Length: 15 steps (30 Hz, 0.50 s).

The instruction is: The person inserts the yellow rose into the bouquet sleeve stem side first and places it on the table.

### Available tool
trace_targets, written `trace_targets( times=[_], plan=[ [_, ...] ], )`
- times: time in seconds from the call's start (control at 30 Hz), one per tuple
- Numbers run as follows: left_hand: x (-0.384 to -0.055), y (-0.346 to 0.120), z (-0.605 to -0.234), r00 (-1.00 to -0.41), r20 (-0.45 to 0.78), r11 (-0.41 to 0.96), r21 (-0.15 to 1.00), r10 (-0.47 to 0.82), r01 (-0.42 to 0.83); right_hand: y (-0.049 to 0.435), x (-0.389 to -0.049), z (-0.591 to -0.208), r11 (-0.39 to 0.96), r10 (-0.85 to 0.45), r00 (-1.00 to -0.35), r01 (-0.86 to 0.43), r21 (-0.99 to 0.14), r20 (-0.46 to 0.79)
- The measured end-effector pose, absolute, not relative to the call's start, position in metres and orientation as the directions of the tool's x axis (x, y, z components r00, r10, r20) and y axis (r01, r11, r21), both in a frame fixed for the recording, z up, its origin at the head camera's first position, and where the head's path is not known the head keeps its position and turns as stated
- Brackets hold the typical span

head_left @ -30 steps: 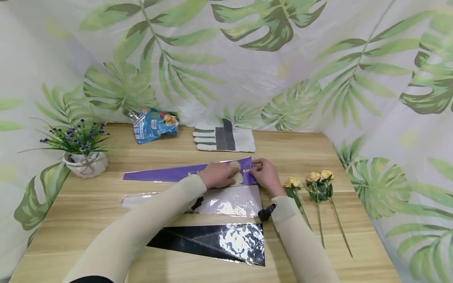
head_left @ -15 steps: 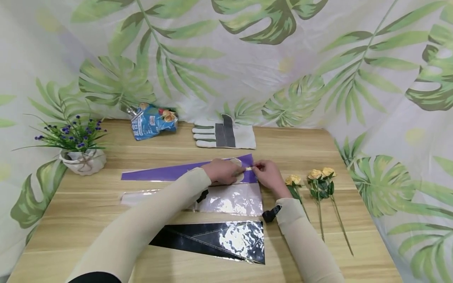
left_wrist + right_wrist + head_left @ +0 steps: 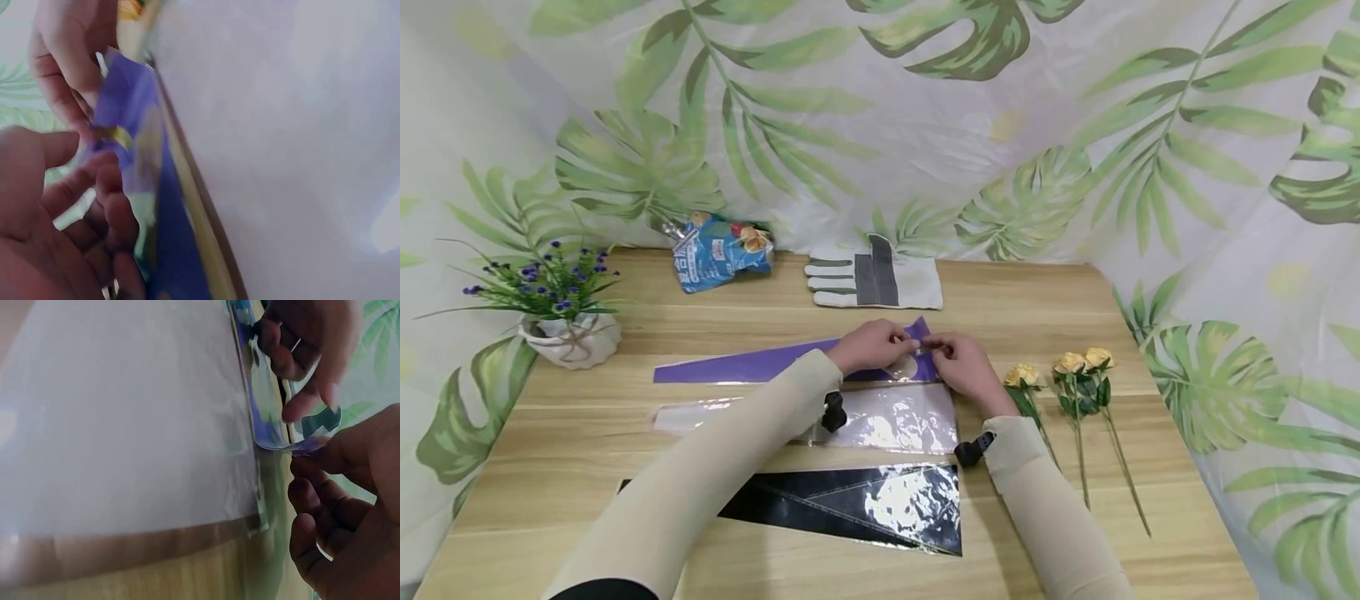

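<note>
A tapered purple flower sleeve (image 3: 745, 362) with a clear round window lies on the wooden table, its wide end to the right. My right hand (image 3: 966, 367) pinches the edge of that wide end between thumb and finger. The purple film (image 3: 306, 447) bends up from the table at those fingertips. My left hand (image 3: 868, 346) is over the sleeve beside the right fingertips. In the left wrist view, its thumb and fingers (image 3: 109, 178) are bent and apart, close to a small yellow patch (image 3: 122, 136) on the film.
Nearer me lie a clear pinkish sleeve (image 3: 898, 417) and a black sleeve (image 3: 850, 500). Yellow roses (image 3: 1078, 362) lie at right. Behind are a work glove (image 3: 876, 283) and a blue pouch (image 3: 722, 254); a potted plant (image 3: 572, 337) stands at left.
The left hand has lifted from lying flat on the sleeve, its fingers now beside the right fingertips. The sleeve's wide end has come up at its edge.
</note>
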State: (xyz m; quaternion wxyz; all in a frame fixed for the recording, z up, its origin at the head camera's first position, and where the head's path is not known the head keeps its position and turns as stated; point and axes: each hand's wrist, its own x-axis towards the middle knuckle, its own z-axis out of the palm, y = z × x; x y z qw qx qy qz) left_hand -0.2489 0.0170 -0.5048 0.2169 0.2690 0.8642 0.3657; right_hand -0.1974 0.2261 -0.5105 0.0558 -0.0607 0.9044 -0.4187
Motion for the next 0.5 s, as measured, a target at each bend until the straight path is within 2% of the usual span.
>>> trace_targets(
  times=[0.1,0.27,0.4,0.5],
  plan=[
    [-0.247,0.022,-0.503,-0.805,-0.196,0.568,0.798,0.560,0.201,0.224,-0.197,-0.509,0.633,-0.163,-0.985,-0.067,-0.772,-0.048],
    [-0.245,0.023,-0.503,-0.847,-0.211,0.587,0.798,0.487,0.139,0.220,-0.196,-0.507,0.616,-0.182,-0.982,-0.079,-0.783,-0.045],
    [-0.243,0.023,-0.503,-0.841,-0.252,0.552,0.831,0.479,0.066,0.235,-0.179,-0.489,0.595,-0.166,-0.985,-0.072,-0.800,-0.035],
    [-0.243,0.026,-0.502,-0.829,-0.270,0.520,0.853,0.491,0.030,0.270,-0.155,-0.466,0.614,-0.081,-0.996,-0.028,-0.788,-0.027]
  ],
)
